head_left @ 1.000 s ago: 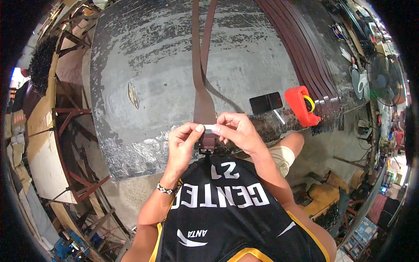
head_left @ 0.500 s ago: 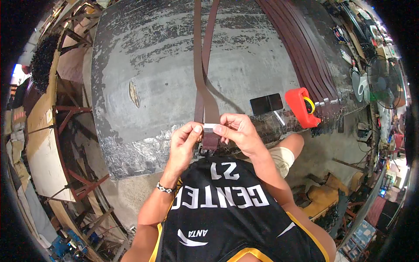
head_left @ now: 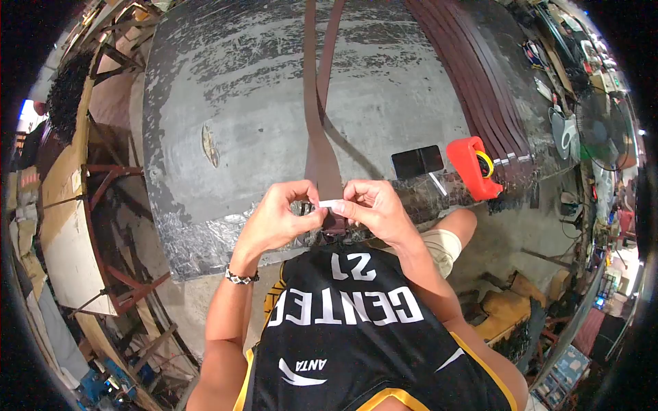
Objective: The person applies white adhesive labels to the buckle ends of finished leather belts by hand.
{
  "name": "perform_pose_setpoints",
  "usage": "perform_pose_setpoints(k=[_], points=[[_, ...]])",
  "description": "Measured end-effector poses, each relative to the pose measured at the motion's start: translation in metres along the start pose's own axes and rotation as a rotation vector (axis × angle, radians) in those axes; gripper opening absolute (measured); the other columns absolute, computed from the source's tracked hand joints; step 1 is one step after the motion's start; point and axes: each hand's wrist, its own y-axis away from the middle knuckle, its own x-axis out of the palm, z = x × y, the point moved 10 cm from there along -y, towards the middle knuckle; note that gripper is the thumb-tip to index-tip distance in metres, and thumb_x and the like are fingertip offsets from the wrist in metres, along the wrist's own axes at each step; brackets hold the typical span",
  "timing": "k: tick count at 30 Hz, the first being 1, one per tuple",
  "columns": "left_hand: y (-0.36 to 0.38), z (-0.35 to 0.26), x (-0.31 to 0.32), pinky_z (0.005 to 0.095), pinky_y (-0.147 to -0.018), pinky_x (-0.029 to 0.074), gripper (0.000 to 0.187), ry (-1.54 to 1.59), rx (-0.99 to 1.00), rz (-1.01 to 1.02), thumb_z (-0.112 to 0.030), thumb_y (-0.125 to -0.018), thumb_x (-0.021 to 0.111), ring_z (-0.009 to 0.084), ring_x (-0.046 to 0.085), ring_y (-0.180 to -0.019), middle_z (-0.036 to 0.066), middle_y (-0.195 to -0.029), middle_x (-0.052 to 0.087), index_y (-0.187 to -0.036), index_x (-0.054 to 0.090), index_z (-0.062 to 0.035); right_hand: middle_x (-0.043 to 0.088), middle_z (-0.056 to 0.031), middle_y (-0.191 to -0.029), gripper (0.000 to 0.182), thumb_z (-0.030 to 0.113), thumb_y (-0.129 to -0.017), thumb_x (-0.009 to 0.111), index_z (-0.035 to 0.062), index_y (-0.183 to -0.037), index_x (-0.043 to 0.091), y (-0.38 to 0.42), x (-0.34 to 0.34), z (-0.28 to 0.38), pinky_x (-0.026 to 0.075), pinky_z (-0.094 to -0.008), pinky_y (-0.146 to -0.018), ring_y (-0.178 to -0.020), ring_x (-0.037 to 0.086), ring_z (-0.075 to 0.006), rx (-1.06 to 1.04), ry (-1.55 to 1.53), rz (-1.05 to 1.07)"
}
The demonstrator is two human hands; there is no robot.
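Note:
A long brown strap [head_left: 327, 164] runs down the bench toward me, doubled over so that two lengths cross farther up. A white band [head_left: 327, 203], like tape or a paper label, lies across its near end. My left hand [head_left: 284, 214] is closed, thumb and forefinger pinched at the band's left end. My right hand [head_left: 373, 211] grips the strap from the right side, its thumb pressed on the band. Below the fingers hangs the strap's dark end [head_left: 334, 225], near a buckle-like piece that is partly hidden.
A red tape dispenser [head_left: 473, 169] with a yellow-cored roll stands right of my hands. Beside it lie a black phone [head_left: 418, 162] and a white strip [head_left: 437, 184]. Several dark brown straps [head_left: 480, 103] with white bands lie along the bench's [head_left: 226, 123] right side.
My left hand has shifted its wrist outward and now pinches the band's left end with the fingers more arched. The right hand stays nearly in place on the strap.

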Motion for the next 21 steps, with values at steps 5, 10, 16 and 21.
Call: perform_pose_setpoints(k=[5,10,16,21], points=[[-0.003,0.006,0.001,0.0257,-0.075,0.046,0.013,0.0,-0.053,-0.058,-0.011,-0.083,0.07,0.0072,0.056,-0.079,0.001,-0.078,0.064,-0.081,0.063,-0.0007,0.06,0.0028,-0.071,0.022,0.018,-0.09,0.071,0.0024,-0.079,0.062,0.0,-0.003,0.01,0.04,-0.0219,-0.055,-0.064,0.05,-0.0034,-0.041,-0.007,-0.026],[-0.002,0.003,0.0,0.0255,-0.074,0.047,0.016,-0.043,-0.114,-0.111,-0.013,-0.085,0.069,0.007,0.057,-0.077,0.001,-0.075,0.064,-0.079,0.062,0.0003,0.058,0.0047,-0.071,0.022,0.018,-0.09,0.071,0.0024,-0.079,0.062,-0.002,-0.009,0.008,0.04,-0.0217,-0.056,-0.066,0.05,-0.0024,-0.041,0.042,-0.02],[-0.003,-0.005,0.001,0.0249,-0.074,0.047,0.019,-0.054,0.008,-0.068,-0.013,-0.085,0.068,0.0066,0.056,-0.077,0.0,-0.073,0.062,-0.077,0.058,0.0007,0.056,0.0061,-0.071,0.022,0.018,-0.091,0.071,0.003,-0.078,0.061,-0.003,-0.004,0.013,0.039,-0.0213,-0.056,-0.065,0.047,-0.0016,-0.083,0.004,0.011],[-0.004,-0.001,0.001,0.0246,-0.069,0.045,0.016,-0.099,-0.086,-0.086,-0.013,-0.085,0.067,0.0059,0.053,-0.075,-0.001,-0.074,0.06,-0.08,0.058,0.0,0.053,0.0074,-0.07,0.023,0.019,-0.091,0.07,0.0035,-0.078,0.06,-0.003,-0.008,0.011,0.038,-0.0214,-0.055,-0.065,0.045,-0.0006,-0.049,0.084,0.019]])
